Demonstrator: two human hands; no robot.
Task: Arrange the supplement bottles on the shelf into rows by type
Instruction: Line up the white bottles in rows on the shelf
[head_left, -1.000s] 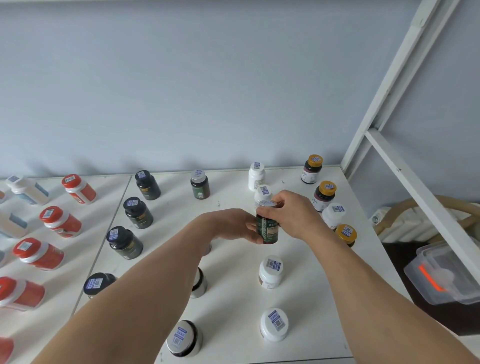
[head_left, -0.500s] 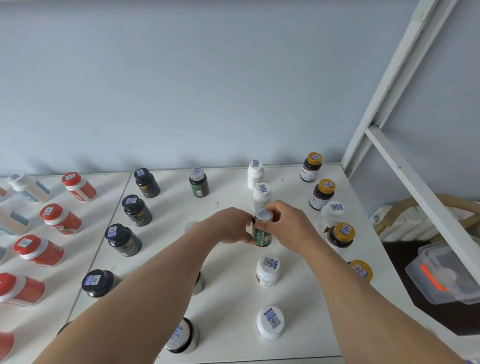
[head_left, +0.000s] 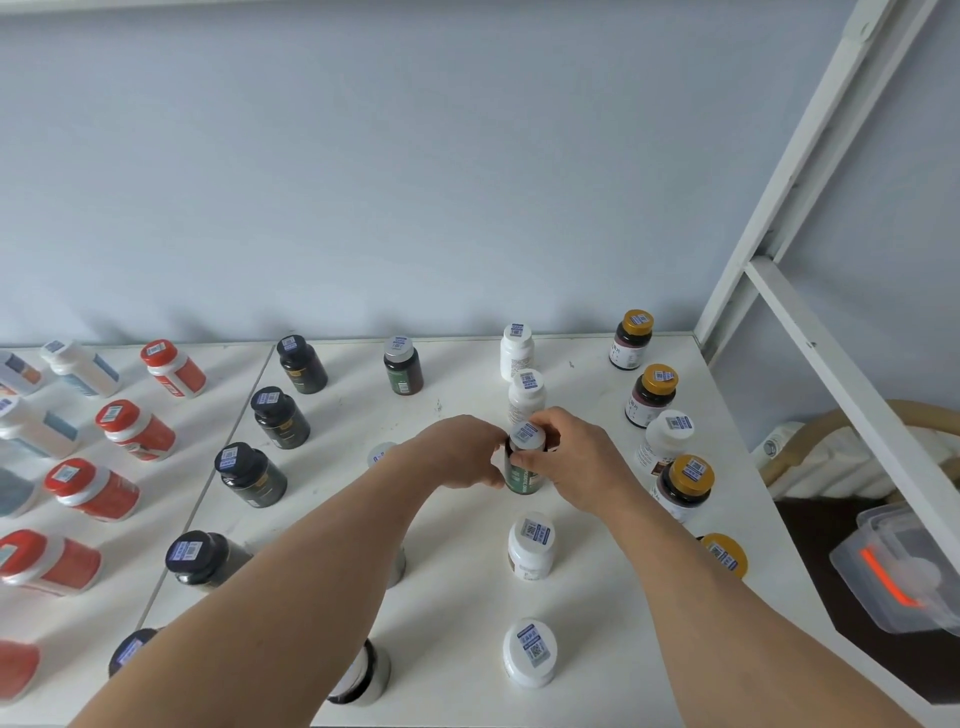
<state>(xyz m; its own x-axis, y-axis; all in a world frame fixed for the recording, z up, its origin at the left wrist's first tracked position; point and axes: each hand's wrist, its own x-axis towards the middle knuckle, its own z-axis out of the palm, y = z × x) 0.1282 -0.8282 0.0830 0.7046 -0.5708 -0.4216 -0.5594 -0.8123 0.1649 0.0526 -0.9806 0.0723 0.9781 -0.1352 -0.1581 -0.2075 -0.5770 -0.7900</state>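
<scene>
A dark green bottle with a grey cap (head_left: 524, 470) stands upright mid-shelf, in line with the white bottles. My left hand (head_left: 460, 449) grips its left side and my right hand (head_left: 574, 460) grips its right side and cap edge. White bottles stand behind it (head_left: 525, 397) (head_left: 516, 351) and in front of it (head_left: 531, 545) (head_left: 529, 652). A matching green bottle (head_left: 402, 366) stands at the back. Gold-capped brown bottles (head_left: 652, 395) line the right edge, black bottles (head_left: 280, 418) the left part.
The white shelf (head_left: 457, 587) ends at the right, beside a white slanted frame (head_left: 831, 364). Red-capped bottles (head_left: 132, 431) and white-blue bottles (head_left: 78, 366) fill the left panel. A clear plastic box (head_left: 898, 571) sits lower right. My left forearm hides some bottles.
Both hands have brought the green bottle slightly lower and nearer to me, keeping hold of it. The view has shifted down a little, showing another gold-capped bottle at the right.
</scene>
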